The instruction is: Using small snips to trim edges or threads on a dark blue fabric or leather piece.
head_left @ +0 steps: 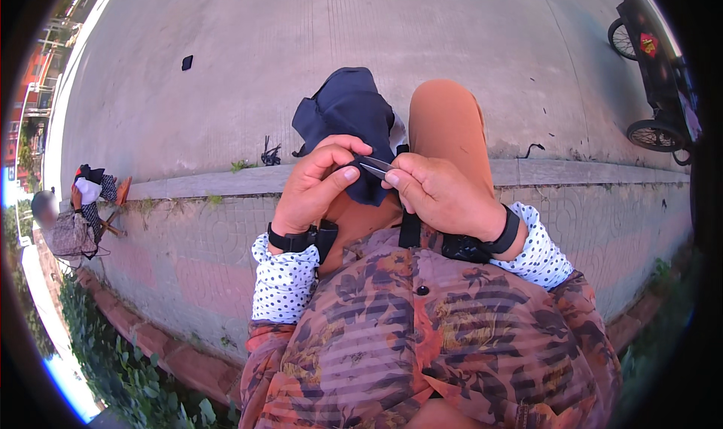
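Note:
Dark navy cloth (345,105) is draped over my left knee and hangs down between my hands. My left hand (315,182) pinches a fold of it between thumb and fingers. In my right hand (444,196) is a small pair of pointed metal snips (373,165), gripped between thumb and fingers. Its tips point left and lie against the cloth close to my left fingertips. Whether the blades are apart or together is too small to tell.
My right knee (448,113) is beside the cloth. A low kerb (565,172) crosses beyond me. Dark scraps (270,155) and a small black item (187,62) lie on the pavement. A person (71,218) sits at left; a cart (651,68) stands at right.

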Demonstrator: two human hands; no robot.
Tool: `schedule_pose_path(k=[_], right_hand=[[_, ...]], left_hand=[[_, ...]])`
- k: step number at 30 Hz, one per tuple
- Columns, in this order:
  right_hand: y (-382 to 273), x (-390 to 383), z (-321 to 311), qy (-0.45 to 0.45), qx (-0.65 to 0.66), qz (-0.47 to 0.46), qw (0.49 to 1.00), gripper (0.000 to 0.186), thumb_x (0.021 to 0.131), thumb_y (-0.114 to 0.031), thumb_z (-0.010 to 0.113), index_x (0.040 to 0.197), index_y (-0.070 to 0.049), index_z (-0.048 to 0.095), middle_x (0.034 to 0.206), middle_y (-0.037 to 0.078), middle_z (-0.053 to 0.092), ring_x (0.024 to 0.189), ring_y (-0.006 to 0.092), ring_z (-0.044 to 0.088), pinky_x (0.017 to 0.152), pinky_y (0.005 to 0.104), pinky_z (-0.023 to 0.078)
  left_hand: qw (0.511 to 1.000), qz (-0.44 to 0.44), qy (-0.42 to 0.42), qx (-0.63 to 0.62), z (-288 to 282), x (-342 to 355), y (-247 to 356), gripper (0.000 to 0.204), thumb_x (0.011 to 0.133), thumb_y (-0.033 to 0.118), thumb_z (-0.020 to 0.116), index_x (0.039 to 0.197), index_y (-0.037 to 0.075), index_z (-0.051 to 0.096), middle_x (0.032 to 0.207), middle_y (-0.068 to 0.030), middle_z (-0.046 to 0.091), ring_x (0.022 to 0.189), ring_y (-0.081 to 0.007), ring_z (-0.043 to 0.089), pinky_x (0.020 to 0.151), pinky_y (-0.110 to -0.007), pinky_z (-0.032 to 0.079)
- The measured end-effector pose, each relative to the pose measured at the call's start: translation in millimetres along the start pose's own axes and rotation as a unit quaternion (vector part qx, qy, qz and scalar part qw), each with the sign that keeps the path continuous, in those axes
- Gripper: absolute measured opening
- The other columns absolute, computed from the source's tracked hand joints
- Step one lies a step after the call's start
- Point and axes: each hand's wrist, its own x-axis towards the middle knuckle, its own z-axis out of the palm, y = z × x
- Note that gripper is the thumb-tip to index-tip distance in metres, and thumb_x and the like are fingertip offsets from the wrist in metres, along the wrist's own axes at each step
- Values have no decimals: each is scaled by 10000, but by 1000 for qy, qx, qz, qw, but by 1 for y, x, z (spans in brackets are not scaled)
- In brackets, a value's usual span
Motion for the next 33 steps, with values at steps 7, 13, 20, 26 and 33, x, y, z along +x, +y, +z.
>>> schedule_pose_path(k=[7,13,20,26,33], right_hand=[[6,5,2,-4,-47,-25,999,259,1071,-215,523,922,-5,504,733,217,566,681,425,579,629,491,444],[9,4,12,25,-31,-21,999,219,1069,-188,525,947,-11,482,726,228,558,679,441,583,614,498,443],[22,6,26,68,-2,-38,997,203,1063,-165,529,947,-14,458,725,237,549,672,450,571,601,505,435],[19,14,27,85,-10,-53,995,214,1063,-165,526,929,-12,459,718,236,546,678,451,575,607,506,442],[18,28,22,114,-28,-86,989,204,1073,-176,509,965,-2,512,723,206,576,659,389,606,603,466,463]], left_hand=[[1000,4,-1,7,1,-1,-1,36,962,31,656,993,19,643,1264,-78,611,1170,-167,562,1039,-325,434],[1000,-19,11,7,6,0,3,39,966,49,656,942,24,638,1254,-87,601,1161,-175,557,1044,-335,421],[999,-15,15,25,9,2,4,17,964,29,648,950,21,645,1242,-84,587,1170,-180,562,1029,-329,437],[998,-3,30,50,6,2,-3,10,963,19,647,956,13,642,1234,-88,584,1160,-181,569,1018,-326,450],[987,9,17,159,9,2,2,73,924,3,701,944,15,632,1167,-75,619,1057,-144,579,914,-279,474]])
